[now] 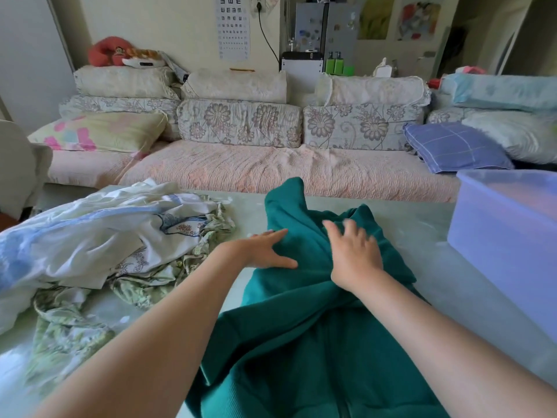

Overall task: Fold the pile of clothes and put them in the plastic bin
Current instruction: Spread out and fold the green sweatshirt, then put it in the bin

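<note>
A dark green knitted garment (pixel 301 342) lies spread and rumpled on the pale table (pixel 437 285), reaching from the near edge to the middle. My left hand (pixel 265 250) lies flat on its left edge, fingers straight. On the bunched cloth near its top rests my right hand (pixel 352 251), fingers spread and slightly blurred. A pile of white, blue and green-patterned clothes (pixel 99 245) sits at the left. A translucent bluish plastic bin (pixel 506 236) stands at the right edge of the table.
A sofa (pixel 271 170) with floral cushions and several pillows runs behind the table. A white chair back (pixel 18 167) shows at the far left. Bare tabletop lies between the green garment and the bin.
</note>
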Motion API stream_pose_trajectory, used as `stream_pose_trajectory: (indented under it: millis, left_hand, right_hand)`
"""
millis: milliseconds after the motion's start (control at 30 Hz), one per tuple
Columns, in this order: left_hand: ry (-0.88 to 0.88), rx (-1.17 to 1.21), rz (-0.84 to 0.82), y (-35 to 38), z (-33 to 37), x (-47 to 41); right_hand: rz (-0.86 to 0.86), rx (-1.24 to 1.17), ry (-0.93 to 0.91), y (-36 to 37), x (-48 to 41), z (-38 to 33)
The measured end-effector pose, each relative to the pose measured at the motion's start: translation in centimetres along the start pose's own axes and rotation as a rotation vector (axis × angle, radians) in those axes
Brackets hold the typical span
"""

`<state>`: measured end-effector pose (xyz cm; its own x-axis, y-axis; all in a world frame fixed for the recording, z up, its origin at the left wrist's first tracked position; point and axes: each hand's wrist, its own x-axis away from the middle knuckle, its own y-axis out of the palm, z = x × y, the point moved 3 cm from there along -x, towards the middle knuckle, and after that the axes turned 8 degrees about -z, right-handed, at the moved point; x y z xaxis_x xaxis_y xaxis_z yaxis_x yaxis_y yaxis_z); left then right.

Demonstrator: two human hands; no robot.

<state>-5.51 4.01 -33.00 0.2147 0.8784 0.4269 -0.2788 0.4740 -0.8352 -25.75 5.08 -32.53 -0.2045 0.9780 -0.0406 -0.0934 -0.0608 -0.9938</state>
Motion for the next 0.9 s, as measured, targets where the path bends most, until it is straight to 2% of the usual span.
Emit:
stream_pose_trajectory:
  millis: [67,133,200,267,400,567,633,700,800,900]
  left_hand:
    - [-0.029,-0.119,-0.081,1.0,0.8,-0.6]
    - [-0.032,-0.156,-0.122,1.2,1.0,-1.0]
    - [0.009,-0.067,-0.168,0.5,0.8,-1.2]
    - [0.067,0.031,-0.130,-0.7,0.4,-1.5]
    - [0.070,0.035,0.182,-2.2,-0.4,-2.8]
    - [0.035,-0.107,0.026,-0.8,-0.6,-4.4]
    - [0.062,-0.089,0.059,-1.0,-0.5,-4.8]
    - [0.071,-0.092,0.079,-1.3,-0.6,-4.9]
    - [0.065,-0.080,0.063,-1.8,-0.6,-5.0]
    - [0.128,0.089,0.210,-2.8,0.2,-5.3]
  right_hand:
    - [-0.001,0.054,-0.269,-0.3,-0.1,-1.4]
    - [-0.179,0.010,-0.352,0.2,-0.3,-1.6]
    - [-0.280,-0.120,-0.256,0.4,-0.7,-1.2]
    - [-0.234,-0.201,-0.175,-0.3,-1.5,-1.4]
    - [-0.121,-0.261,-0.072,-1.2,-5.3,-2.3]
    - [-0.008,-0.450,0.036,-1.2,-9.8,-2.8]
    - [-0.006,-0.405,0.094,-1.0,-11.3,-3.0]
    - [-0.085,-0.363,0.138,-0.6,-12.8,-3.2]
    - [-0.164,-0.496,0.073,-0.2,-14.2,-3.8]
    - [-0.012,-0.476,0.095,-1.1,-14.3,-2.8]
